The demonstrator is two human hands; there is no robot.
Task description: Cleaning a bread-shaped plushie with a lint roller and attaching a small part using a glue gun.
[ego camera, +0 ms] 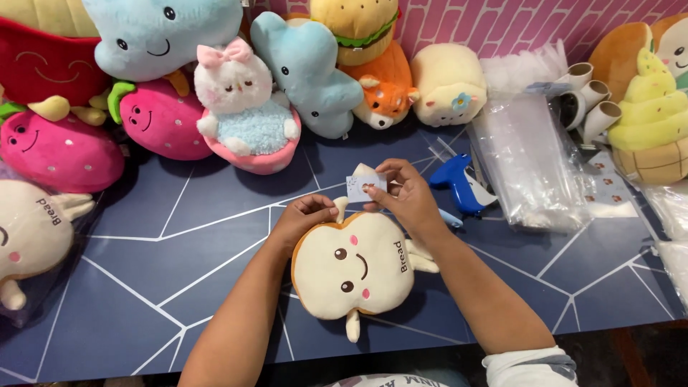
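Note:
A cream bread-slice plush with a smiling face lies on the dark blue table in front of me. My left hand pinches the plush's upper edge by its small arm. My right hand holds a small white paper tag just above the plush's top, between thumb and fingers.
A blue tagging gun lies right of my hands beside clear plastic bags and cardboard tubes. Plush toys line the back: pink strawberries, a white bunny, a blue cloud, a fox. Another bread plush lies at the left.

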